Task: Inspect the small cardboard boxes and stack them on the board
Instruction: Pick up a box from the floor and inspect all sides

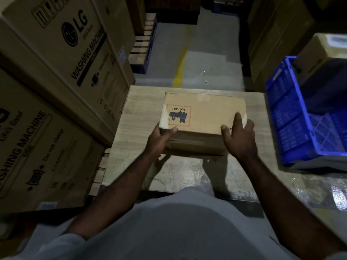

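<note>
I have the small cardboard box [204, 113] in both hands over the board [135, 147]. It sits across the middle, closer to the far edge than to the near one, and well in from the left and right edges. From this angle I cannot tell whether its underside rests on the wood or hangs just above it.

My left hand [159, 139] holds the box's near-left corner. The thumb lies flat on top and the other fingers wrap round the side, out of sight. My right hand [240, 137] holds the near-right corner. The forefinger stretches across the top, the thumb presses at the near edge, and the rest of the fingers curl over the right side.

A red-bordered label [179, 115] reading UN 3481 faces up on the left half of the top, printed upside down to me.

A blue plastic crate [293, 119] stands beside the board's right edge, with another carton [323, 53] showing above its rim. Large washing machine cartons [65, 62] are stacked against the left edge. Beyond the far edge, a yellow line [180, 68] runs along the grey floor.
</note>
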Demonstrator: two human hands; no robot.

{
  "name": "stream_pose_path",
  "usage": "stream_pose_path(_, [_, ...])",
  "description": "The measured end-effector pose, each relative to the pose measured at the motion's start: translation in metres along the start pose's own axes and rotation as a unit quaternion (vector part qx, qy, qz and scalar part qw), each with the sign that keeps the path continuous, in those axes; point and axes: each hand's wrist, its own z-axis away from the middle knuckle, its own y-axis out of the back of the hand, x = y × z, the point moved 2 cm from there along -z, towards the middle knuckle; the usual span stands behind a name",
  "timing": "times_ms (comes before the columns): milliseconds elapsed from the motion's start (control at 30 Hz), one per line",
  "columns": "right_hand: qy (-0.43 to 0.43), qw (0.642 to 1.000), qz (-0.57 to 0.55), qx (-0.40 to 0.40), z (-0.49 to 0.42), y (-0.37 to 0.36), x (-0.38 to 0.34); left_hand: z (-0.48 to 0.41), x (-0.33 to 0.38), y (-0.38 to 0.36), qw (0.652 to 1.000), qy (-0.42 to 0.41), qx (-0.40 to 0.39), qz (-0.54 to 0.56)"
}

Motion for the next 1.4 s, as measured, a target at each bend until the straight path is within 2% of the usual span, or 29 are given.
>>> stream_pose_path(200, [-0.006,1.000,-0.016,0.008,0.002,0.006,0.005,0.013,0.027,0.003,0.998,-0.053,-0.015,-0.015])
stream_pose_path(300, [-0.004,0.996,-0.083,-0.010,-0.003,0.008,0.018,0.021,0.053,0.005,0.993,-0.111,-0.021,-0.029])
stream_pose_path(400, [0.004,0.979,-0.190,-0.069,-0.005,0.009,0.024,0.025,0.085,0.009,0.982,-0.171,-0.029,-0.073])
stream_pose_path(500, [-0.003,0.967,-0.221,-0.128,-0.008,-0.007,0.033,0.030,0.115,0.005,0.961,-0.246,-0.048,-0.117])
stream_pose_path(600, [-0.036,0.956,-0.255,-0.140,-0.010,-0.035,0.048,0.035,0.133,-0.013,0.918,-0.307,-0.060,-0.244])
stream_pose_path(700, [-0.040,0.956,-0.257,-0.136,0.000,-0.043,0.051,0.042,0.129,-0.035,0.855,-0.350,-0.076,-0.376])
stream_pose_path(800, [-0.038,0.965,-0.219,-0.143,0.002,-0.045,0.070,0.052,0.117,-0.060,0.793,-0.385,-0.101,-0.460])
stream_pose_path(933, [-0.006,0.977,-0.193,-0.092,0.010,-0.024,0.076,0.062,0.102,-0.095,0.705,-0.437,-0.117,-0.546])
stream_pose_path(1033, [-0.017,0.972,-0.234,-0.031,0.021,-0.001,0.077,0.065,0.093,-0.114,0.670,-0.468,-0.116,-0.564])
stream_pose_path(1133, [-0.030,0.967,-0.250,0.023,0.037,0.024,0.074,0.066,0.090,-0.120,0.670,-0.459,-0.071,-0.579])
stream_pose_path(1267, [0.083,0.978,-0.094,0.169,0.065,0.057,0.057,0.059,0.089,-0.105,0.699,-0.413,-0.017,-0.583])
stream_pose_path(1333, [0.151,0.971,-0.035,0.181,0.075,0.064,0.038,0.052,0.086,-0.096,0.707,-0.391,-0.006,-0.589])
stream_pose_path(1400, [0.189,0.971,0.026,0.142,0.079,0.063,0.022,0.051,0.084,-0.092,0.704,-0.383,-0.012,-0.598])
